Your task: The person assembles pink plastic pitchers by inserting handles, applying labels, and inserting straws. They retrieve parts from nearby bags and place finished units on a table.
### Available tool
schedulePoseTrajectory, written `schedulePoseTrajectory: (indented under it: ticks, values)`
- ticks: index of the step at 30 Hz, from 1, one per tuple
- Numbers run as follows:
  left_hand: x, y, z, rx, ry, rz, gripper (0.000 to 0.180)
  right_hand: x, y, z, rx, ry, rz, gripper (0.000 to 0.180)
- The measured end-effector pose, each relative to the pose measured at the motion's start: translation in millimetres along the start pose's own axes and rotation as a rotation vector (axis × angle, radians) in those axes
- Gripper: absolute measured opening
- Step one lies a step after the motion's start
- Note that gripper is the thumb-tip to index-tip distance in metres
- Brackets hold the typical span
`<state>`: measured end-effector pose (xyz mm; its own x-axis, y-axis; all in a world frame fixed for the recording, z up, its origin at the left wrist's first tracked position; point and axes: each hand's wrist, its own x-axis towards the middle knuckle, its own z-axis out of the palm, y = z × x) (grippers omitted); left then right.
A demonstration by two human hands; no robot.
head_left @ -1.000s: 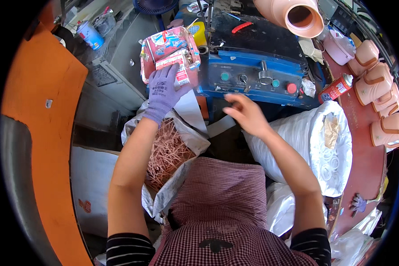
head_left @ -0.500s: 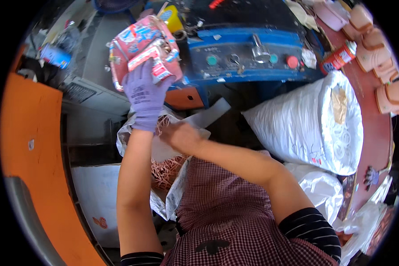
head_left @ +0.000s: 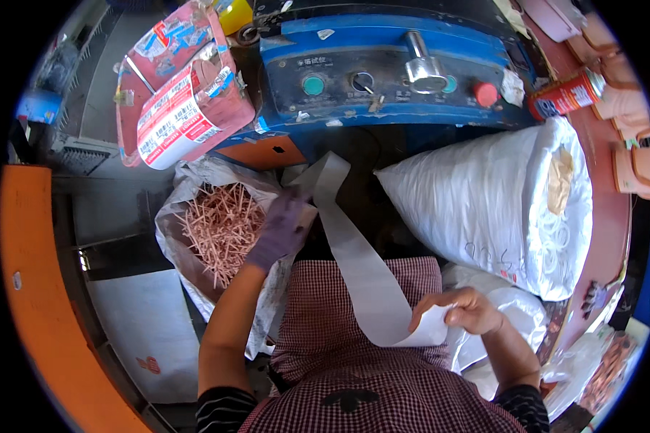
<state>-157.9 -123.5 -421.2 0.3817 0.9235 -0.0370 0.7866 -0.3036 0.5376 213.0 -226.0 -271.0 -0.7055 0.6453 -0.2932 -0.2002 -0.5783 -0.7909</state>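
A long white strip (head_left: 354,252) runs down the middle of the view. It starts near the blue machine (head_left: 383,79) at 12 o'clock, goes over the checked apron (head_left: 361,310), and bends back at the bottom.

The right hand (head_left: 461,310), at about 4 o'clock from the middle, has its fingers closed on the low end of the strip and pinches it. The left hand (head_left: 282,227) wears a purple glove. It is at about 9 o'clock from the middle and touches the upper part of the strip by its edge. Its fingers are curled, but you cannot tell if they grip the strip or just rest on it.

Just to the left of the gloved hand is an open bag (head_left: 188,195) full of thin pink sticks (head_left: 220,227). At 11 o'clock a pink roll with a printed label (head_left: 184,108) lies beside the machine.

The machine has a green button (head_left: 313,85), a red button (head_left: 485,94) and a shiny metal knob (head_left: 422,66). At 3 o'clock lies a big white sack (head_left: 498,195). At 1 o'clock a red spray can (head_left: 567,94) lies on its side. An orange edge (head_left: 36,289) curves down the left side.
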Motion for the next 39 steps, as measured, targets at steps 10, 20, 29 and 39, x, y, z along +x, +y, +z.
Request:
schedulePoseTrajectory:
  ticks: [10, 20, 29, 39]
  values:
    - [135, -164, 223, 0.107, -0.568, -0.463, 0.049, 3, 64, -43, 0.149, 0.246, 0.119, 0.037]
    - [142, -242, 242, 0.327, -0.836, -0.400, 0.038, -5, 94, -47, 0.705, 0.458, 0.102, 0.034]
    - [109, -95, 143, -0.683, -0.556, -0.550, 0.043, 84, 86, -22, 0.558, 0.762, -0.237, 0.030]
    - [-58, 113, -99, -1.017, -0.225, -0.442, 0.047, 141, 35, 69, -0.772, 0.423, -0.312, 0.032]
